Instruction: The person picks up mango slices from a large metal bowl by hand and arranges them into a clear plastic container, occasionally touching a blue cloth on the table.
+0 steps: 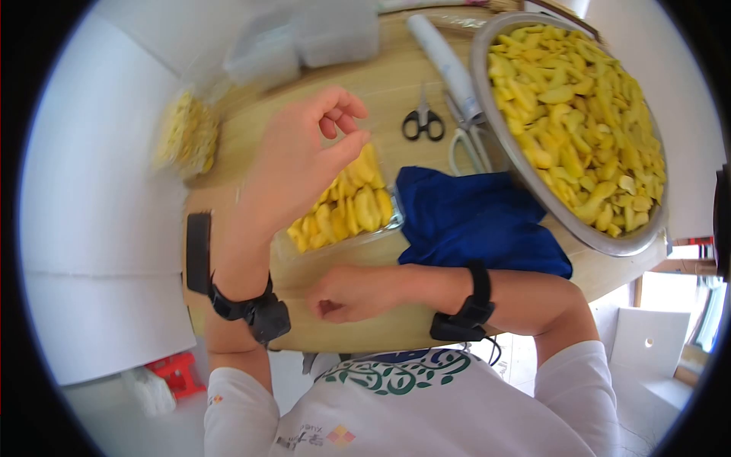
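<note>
My left hand [327,126] hovers over the far left part of a clear plastic tray [399,213], its fingers loosely curled and the thumb apart, with nothing visible between them. Yellow fruit slices [346,212] lie in rows in the tray, partly covered by my left hand and wrist. Below the tray, close to the table's near edge, my right hand [346,293] is curled into a loose fist; no object shows in it. A blue cloth [472,221] lies bunched to the right of the tray, beyond my right forearm.
A large metal basin [481,84] heaped with yellow slices stands at right. Black-handled scissors [423,126], white-handled scissors [466,148] and a plastic roll [442,61] lie beside it. Clear containers [304,42] stand at the back, a filled bag [189,137] and black flat object [198,251] at left.
</note>
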The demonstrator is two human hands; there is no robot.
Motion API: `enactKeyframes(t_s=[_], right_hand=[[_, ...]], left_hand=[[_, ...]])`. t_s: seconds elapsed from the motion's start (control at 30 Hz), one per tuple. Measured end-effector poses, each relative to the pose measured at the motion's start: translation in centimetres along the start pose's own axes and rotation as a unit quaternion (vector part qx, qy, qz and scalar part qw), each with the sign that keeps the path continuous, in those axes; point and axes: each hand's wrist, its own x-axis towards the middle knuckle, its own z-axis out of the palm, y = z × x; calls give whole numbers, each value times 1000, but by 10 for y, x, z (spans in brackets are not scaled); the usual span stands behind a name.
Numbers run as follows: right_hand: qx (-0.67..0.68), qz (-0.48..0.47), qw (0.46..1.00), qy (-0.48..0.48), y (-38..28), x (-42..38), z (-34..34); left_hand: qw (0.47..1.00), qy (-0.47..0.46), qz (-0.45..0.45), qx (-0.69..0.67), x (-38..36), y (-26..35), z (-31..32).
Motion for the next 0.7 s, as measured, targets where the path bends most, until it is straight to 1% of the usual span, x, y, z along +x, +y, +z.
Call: enactKeyframes(t_s=[0.07,0.13,0.17,0.23,0.27,0.33,0.47,0.53,0.67,0.7], right_hand=[[-8,-1,1000,12,-2,-2,-1],[-31,23,999,0,-7,-2,-1],[-34,24,999,6,-8,-1,-1],[-34,58,998,10,-7,0,1],[-35,58,998,14,-4,0,3],[13,56,998,31,4,-1,6],[14,42,998,33,-3,-3,4],[-17,50,999,3,1,0,5],[-2,77,997,-8,-17,-4,-2],[-5,72,997,-12,-18,-3,-4]], left_hand=[[1000,-4,22,-20,13,19,7],[991,-17,131,-36,26,36,19],[990,-20,136,-37,31,46,24],[985,-82,145,-42,43,65,37],[984,-85,148,-42,49,68,44],[977,-85,193,-9,61,70,58],[972,-92,212,44,80,74,75],[964,-74,233,103,89,73,82],[961,-77,231,128,104,67,95],[956,-59,257,129,107,64,99]])
